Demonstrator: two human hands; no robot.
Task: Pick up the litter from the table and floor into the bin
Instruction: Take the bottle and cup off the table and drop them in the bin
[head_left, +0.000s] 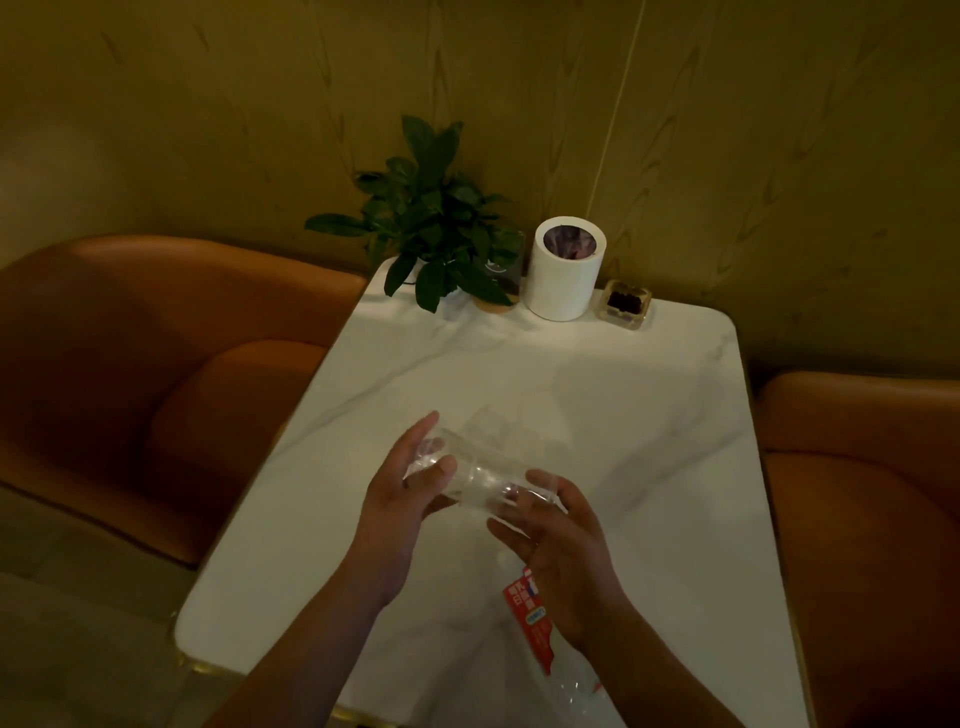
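Observation:
Both hands hold clear plastic cups (480, 475) lying sideways just above the white marble table (597, 395). My left hand (400, 509) grips the wide end. My right hand (561, 545) grips the other end. The cups look nested, one in the other. Under my right wrist lies a clear plastic bottle with a red label (535, 623), partly hidden by the arm. A small white cylindrical bin (563, 275) with a dark liner stands at the table's far edge.
A potted green plant (436, 228) stands left of the bin, and a glass ashtray (623, 306) with dark contents stands right of it. Orange padded seats flank the table on the left (156, 374) and right (862, 493). A wall runs behind.

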